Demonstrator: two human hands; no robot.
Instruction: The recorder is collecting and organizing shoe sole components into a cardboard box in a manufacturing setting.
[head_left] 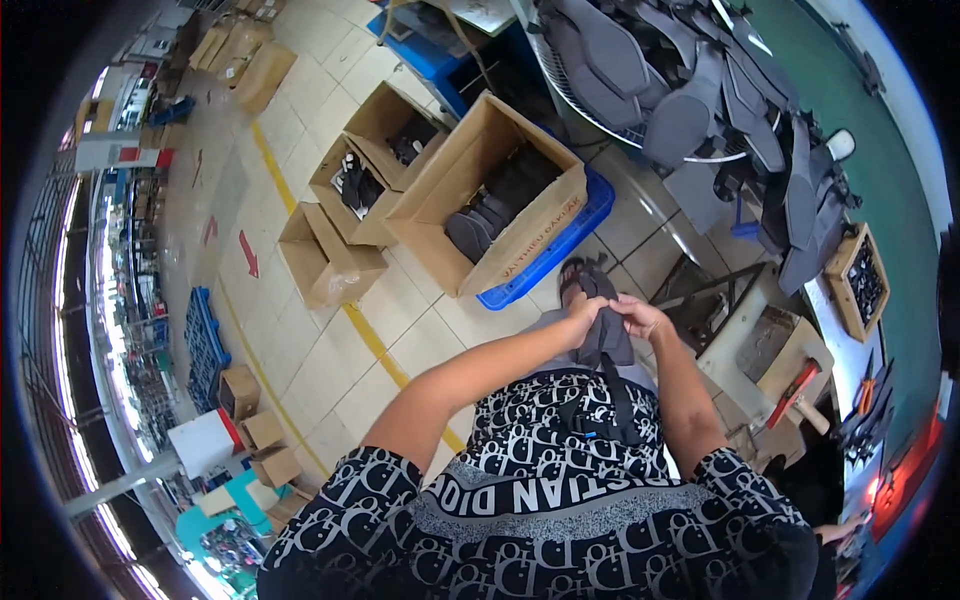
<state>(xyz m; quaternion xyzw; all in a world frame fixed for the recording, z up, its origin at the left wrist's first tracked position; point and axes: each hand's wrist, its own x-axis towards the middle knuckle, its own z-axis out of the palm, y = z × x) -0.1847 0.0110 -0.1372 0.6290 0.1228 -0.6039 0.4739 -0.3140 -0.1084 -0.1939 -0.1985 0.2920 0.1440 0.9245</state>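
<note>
A strapped grey sole (608,345) is pinched before the patterned shirt (520,425) by the left hand (588,313) and right hand (642,316), apparently for steadiness; beyond, dark pieces (478,228) are grouped in a cardboard box (425,222), presumably for ready reach.

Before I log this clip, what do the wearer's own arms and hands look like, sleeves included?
The left hand and right hand are ungloved and the forearms bare, with no watch visible. The short left sleeve and right sleeve are black with a repeating pale-grey letter pattern.
</note>
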